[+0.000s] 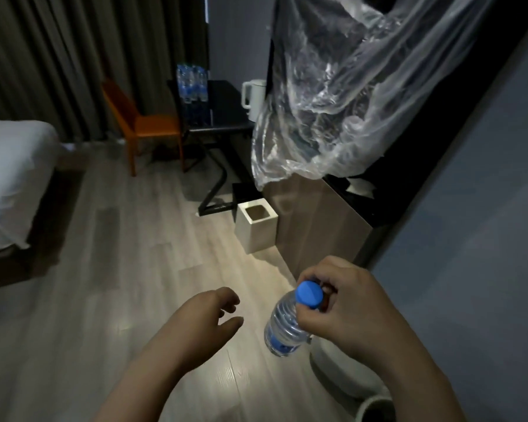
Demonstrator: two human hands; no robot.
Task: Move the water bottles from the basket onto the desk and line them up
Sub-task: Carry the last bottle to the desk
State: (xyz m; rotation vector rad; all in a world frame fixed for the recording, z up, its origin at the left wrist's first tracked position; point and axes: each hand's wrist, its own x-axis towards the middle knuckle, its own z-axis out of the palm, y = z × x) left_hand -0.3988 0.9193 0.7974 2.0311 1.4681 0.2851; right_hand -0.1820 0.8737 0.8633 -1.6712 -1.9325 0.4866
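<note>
My right hand (345, 306) grips a clear water bottle (282, 325) by its neck, just under the blue cap, low in the view above the wooden floor. The bottle hangs tilted, its blue label toward the floor. My left hand (211, 315) hovers to the left of the bottle with loosely curled fingers and holds nothing. Far back stands the black desk (223, 117) with several water bottles (192, 83) standing close together at its left rear. A pale rounded rim, perhaps the basket (348, 373), shows under my right forearm.
A white kettle (253, 99) stands on the desk's right side. An orange chair (144, 126) is left of the desk, a white bin (256, 226) below it. A cabinet (317, 226) draped with clear plastic (348, 102) lies right, a bed (9, 178) left.
</note>
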